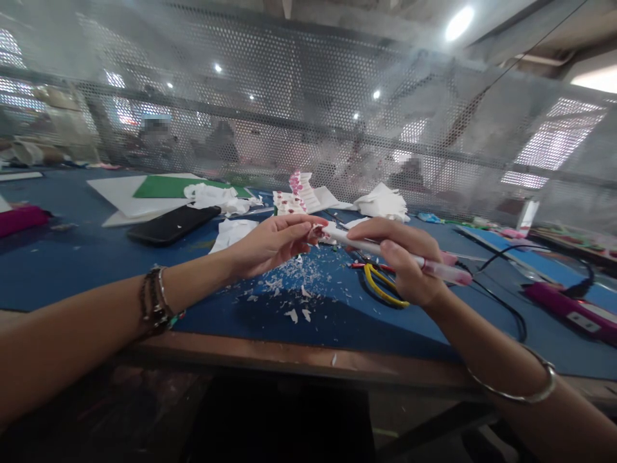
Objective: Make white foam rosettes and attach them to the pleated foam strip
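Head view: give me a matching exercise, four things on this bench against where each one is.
Things:
1 pen
2 black phone
3 small white piece
4 yellow-handled tool

Places:
A on the blue mat, partly hidden by the right hand
B pinched in the fingertips of the left hand
C gripped in the right hand
D flat on the mat, to the left of the left hand

Pairs: 1-C; 2-D; 3-B; 4-A
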The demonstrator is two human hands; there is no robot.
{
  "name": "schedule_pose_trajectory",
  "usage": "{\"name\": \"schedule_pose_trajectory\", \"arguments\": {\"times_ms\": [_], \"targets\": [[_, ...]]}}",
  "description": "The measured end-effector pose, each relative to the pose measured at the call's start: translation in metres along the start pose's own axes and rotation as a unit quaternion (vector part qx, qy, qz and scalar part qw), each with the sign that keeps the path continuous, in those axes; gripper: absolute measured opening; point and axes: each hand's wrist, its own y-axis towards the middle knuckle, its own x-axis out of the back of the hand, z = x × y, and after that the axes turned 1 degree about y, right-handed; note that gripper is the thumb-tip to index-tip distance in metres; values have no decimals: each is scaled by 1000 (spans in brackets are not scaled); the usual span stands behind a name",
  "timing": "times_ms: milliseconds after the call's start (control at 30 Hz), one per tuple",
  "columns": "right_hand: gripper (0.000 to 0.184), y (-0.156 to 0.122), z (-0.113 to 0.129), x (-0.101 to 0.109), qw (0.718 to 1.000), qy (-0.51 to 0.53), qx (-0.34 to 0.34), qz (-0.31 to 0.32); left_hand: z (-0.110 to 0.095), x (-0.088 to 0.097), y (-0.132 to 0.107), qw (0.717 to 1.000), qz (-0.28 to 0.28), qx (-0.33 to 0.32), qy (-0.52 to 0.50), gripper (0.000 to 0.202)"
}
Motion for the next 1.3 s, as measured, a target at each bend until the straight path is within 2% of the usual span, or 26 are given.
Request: {"name": "schedule_pose_trajectory", "arguments": {"times_ms": [233,467,633,933,1100,1300], "targets": [[24,-1,0,-2,998,15,-41,-40,2,0,1,999,-1,-23,41,13],[24,-1,1,-2,998,35,-19,-39,3,1,3,998,-19,-47,31,9],[24,-1,2,-3,1000,17,4,-15,3,0,3,998,-18,-61,13,7],[24,-1,1,-5,998,-27,31,-44,1,-1,2,998,-13,-53,16,14],[24,-1,2,-5,998,-33,33,-46,0,-2,2,998,-43,-48,24,19],[24,-2,2,-7,998,-16,39,-36,2,-1,2,997,-31,-57,29,13]]}}
